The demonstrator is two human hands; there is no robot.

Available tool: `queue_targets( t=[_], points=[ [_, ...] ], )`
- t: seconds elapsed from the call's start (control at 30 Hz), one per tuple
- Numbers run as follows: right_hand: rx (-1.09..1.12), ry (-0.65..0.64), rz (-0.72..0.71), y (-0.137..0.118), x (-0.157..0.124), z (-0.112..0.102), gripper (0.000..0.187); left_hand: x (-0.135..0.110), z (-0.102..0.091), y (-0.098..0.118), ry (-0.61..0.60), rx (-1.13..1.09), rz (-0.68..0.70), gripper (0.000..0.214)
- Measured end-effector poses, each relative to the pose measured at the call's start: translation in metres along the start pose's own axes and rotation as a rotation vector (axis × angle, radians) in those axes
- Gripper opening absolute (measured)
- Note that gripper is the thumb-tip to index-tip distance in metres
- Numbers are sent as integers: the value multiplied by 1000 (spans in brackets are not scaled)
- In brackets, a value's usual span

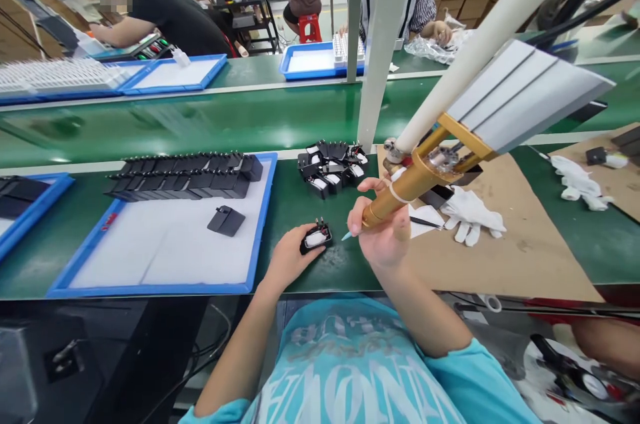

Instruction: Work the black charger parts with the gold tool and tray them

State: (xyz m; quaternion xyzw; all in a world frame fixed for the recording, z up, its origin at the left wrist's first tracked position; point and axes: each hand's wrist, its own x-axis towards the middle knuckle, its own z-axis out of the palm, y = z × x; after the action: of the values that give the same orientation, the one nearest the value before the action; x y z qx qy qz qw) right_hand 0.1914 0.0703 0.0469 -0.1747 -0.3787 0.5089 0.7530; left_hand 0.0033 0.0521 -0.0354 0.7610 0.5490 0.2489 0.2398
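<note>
My left hand [286, 256] is closed around a small black plug adapter [316, 238] on the green bench. Its open side faces up, showing something white inside, and metal prongs point away from me. My right hand [384, 241] grips a gold-coloured dispensing gun [423, 176], which slants down to the left. The gun's pale blue nozzle [347, 236] is just right of the adapter, apart from it. Beyond my hands, several similar open adapters [333, 169] are clustered together.
To the left, a blue-rimmed tray [165, 289] carries rows of black adapters [185, 177] and a single one [226, 221]. Cardboard [525, 257] on the right bears white gloves [473, 214] and black tweezers [425, 221]. A white post [383, 44] rises beyond the cluster. Co-workers sit across the line.
</note>
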Motion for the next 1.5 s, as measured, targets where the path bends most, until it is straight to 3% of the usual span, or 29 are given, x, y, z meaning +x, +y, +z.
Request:
queue_targets(
  t=[0.17, 0.4, 0.5, 0.97, 1.23, 1.5],
  points=[
    [-64, 0, -3, 11, 0, 12, 37, -7, 2, 16, 98, 114, -4, 34],
    [-75, 7, -14, 13, 0, 16, 36, -14, -7, 34, 162, 13, 47, 32],
    [-92, 11, -21, 11, 0, 16, 30, -13, -8, 35, 169, -9, 51, 31],
    [-65, 5, 34, 13, -4, 29, 43, -10, 2, 39, 186, -9, -15, 28],
    [-21, -38, 74, 13, -8, 42, 40, -5, 12, 44, 302, -130, 61, 29],
    [15, -34, 46, 13, -6, 41, 48, -9, 12, 37, 328, -44, 117, 34]
  ],
)
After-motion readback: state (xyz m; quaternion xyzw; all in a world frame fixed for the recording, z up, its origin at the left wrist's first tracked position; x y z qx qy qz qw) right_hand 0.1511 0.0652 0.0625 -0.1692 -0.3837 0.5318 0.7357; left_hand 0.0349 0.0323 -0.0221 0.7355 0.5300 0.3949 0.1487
